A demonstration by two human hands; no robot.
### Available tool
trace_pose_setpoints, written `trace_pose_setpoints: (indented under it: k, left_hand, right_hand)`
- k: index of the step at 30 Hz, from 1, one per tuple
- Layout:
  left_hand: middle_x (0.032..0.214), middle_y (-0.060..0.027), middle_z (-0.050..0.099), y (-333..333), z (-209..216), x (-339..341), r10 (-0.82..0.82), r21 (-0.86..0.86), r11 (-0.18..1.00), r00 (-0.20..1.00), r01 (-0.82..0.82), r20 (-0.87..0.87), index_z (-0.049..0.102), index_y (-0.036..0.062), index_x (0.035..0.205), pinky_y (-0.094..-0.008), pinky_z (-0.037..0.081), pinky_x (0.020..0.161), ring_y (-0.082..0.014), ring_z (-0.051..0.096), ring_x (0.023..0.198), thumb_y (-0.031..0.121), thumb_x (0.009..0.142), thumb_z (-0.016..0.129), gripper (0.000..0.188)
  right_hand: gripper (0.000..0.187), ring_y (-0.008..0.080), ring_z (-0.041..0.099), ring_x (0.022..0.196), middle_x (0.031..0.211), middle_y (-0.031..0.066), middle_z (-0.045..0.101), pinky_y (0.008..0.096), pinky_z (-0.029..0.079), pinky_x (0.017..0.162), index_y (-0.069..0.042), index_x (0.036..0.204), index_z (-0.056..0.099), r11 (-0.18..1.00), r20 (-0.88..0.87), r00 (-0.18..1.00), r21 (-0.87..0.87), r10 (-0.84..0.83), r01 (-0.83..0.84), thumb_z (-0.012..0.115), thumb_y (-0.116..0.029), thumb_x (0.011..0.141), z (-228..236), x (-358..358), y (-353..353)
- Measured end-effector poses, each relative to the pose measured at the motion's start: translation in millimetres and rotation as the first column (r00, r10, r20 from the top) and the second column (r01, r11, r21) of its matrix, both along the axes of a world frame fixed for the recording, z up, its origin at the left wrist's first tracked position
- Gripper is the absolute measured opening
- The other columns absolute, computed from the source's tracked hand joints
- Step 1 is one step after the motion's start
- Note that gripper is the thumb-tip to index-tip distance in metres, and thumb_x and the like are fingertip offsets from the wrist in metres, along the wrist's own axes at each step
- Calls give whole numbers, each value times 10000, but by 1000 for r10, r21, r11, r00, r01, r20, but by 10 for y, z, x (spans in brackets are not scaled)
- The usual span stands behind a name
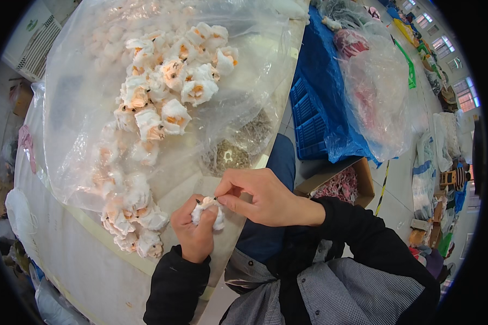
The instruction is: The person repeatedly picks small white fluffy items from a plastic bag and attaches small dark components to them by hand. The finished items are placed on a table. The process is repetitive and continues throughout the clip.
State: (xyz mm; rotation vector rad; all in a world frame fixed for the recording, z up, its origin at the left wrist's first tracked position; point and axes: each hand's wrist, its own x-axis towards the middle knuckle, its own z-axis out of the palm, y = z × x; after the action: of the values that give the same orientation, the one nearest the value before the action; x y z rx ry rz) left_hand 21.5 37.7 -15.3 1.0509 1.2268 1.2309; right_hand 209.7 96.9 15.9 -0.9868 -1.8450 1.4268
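Note:
Near the table's front edge my left hand [194, 230] is closed around a small white plush piece [218, 219], its thumb pressed on the fluffy side. A pale, peach-coloured part of it faces up, with a dark spot at its left. My right hand [265, 197] comes in from the right, thumb and forefinger pinched together at the plush piece. A tiny dark piece shows at those fingertips, too small to name. Just beyond my left hand lies a heap of similar white plush pieces [198, 92] with orange and peach parts, some under clear plastic.
A clear plastic bag [244, 43] spreads over much of the table [97, 260]. On the right stand a blue crate [309, 122] with blue sheeting, a large clear bag [382, 97] and a cardboard box [366, 181] of pink and white material. Bags and goods line the far right.

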Motion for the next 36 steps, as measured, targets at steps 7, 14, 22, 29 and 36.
trace_pose_setpoints:
  k: [7, 14, 22, 29, 36]
  left_hand:
    - [662, 13, 575, 9, 0, -3, -47, 16, 999, 994, 49, -99, 627, -24, 814, -246, 399, 517, -44, 506, 589, 55, 910, 636, 124]
    - [648, 3, 599, 13, 13, -11, -103, 33, 994, 986, 108, -134, 650, -19, 812, -251, 402, 518, -51, 521, 578, 49, 902, 640, 113]
    - [622, -41, 596, 11, -13, 5, -173, 51, 979, 941, 196, -290, 681, -7, 818, -281, 409, 529, -79, 521, 566, 80, 866, 680, 100]
    - [973, -36, 702, 568, 1047, -373, 59, 44, 998, 741, -39, -669, 669, 10, 1205, -325, 503, 620, -114, 598, 643, 287, 934, 738, 394]
    - [1550, -197, 492, 478, 1586, -384, 249, 400, 914, 871, -67, -424, 450, -18, 1529, -329, 505, 903, -212, 636, 1018, 464, 1000, 542, 721]
  right_hand:
    - [83, 277, 642, 769, 841, 112, 620, 356, 497, 668, -25, 960, 617, 991, 55, 994, 95, 93, -98, 683, -39, 911, -9, 41, 74]
    - [79, 389, 611, 844, 857, 157, 588, 441, 482, 734, -42, 935, 580, 970, 18, 988, 191, 151, -151, 654, -61, 914, -110, 42, 66]
    - [134, 277, 670, 828, 945, 101, 667, 348, 533, 711, -43, 1026, 688, 970, 11, 993, 212, 118, -117, 711, -15, 896, -239, 188, -41]
    - [202, 130, 630, 758, 906, 54, 709, 265, 476, 644, -30, 1161, 720, 980, -355, 930, 134, -92, 148, 646, -155, 1022, -52, 336, -94]
    - [242, 55, 517, 654, 734, 21, 636, 246, 404, 584, 4, 911, 709, 906, -409, 823, -25, -395, 423, 616, -183, 1032, -189, 427, -369]
